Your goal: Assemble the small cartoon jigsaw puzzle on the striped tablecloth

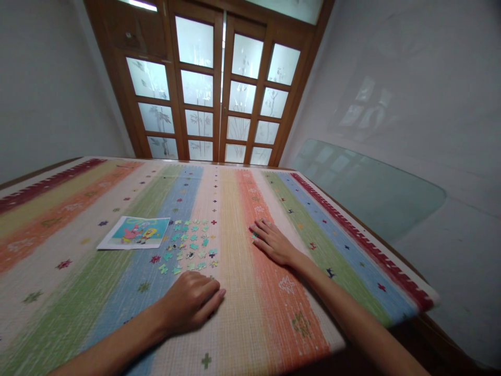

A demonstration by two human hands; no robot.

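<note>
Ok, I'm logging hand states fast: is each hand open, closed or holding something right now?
Left hand: loosely curled on the tablecloth; whether it holds anything is hidden.
Right hand: open, palm down, a teal bit showing at its fingers.

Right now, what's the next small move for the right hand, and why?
I'd probably lift the fingers of the right hand slightly: a teal bit shows at them, perhaps a partly covered puzzle piece, apart from the rows of loose pieces beside the printed picture.
</note>
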